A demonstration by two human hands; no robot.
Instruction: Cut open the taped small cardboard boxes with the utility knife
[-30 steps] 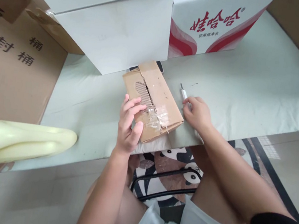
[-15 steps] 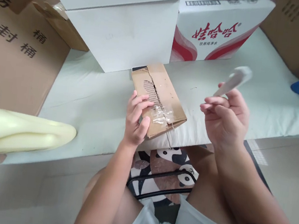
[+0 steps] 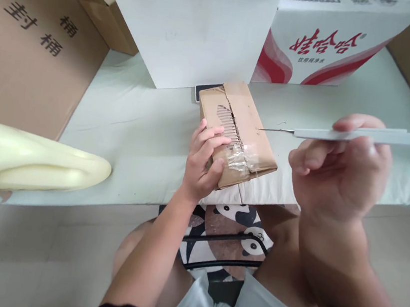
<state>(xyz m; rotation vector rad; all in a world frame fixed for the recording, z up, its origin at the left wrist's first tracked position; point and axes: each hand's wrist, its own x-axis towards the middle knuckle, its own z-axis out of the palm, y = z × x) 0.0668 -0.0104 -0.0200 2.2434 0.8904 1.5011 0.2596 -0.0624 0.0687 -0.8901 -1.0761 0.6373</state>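
My left hand (image 3: 203, 166) grips the left side of a small brown cardboard box (image 3: 246, 111), its fingers spread over the top face and its thumb at the near edge. A ragged slit runs along the top, beside a torn patch of exposed ridges, and clear tape (image 3: 240, 158) covers the near end. To the right, raised close to the camera, my right hand (image 3: 341, 176) is closed round a pale utility knife (image 3: 313, 133). Its thin blade points left and overlaps the box in view; whether it touches cannot be told.
White boxes (image 3: 201, 37), one with red lettering (image 3: 324, 48), stand at the back of the pale covered surface (image 3: 147, 131). A dark flat device (image 3: 207, 91) shows behind the small box. A pale yellow object (image 3: 49, 160) and large carton (image 3: 42, 66) are on the left.
The utility knife has swung from pointing up and away to lying level with its blade leftward. My right hand has risen nearer the camera. My left hand stays on the box.
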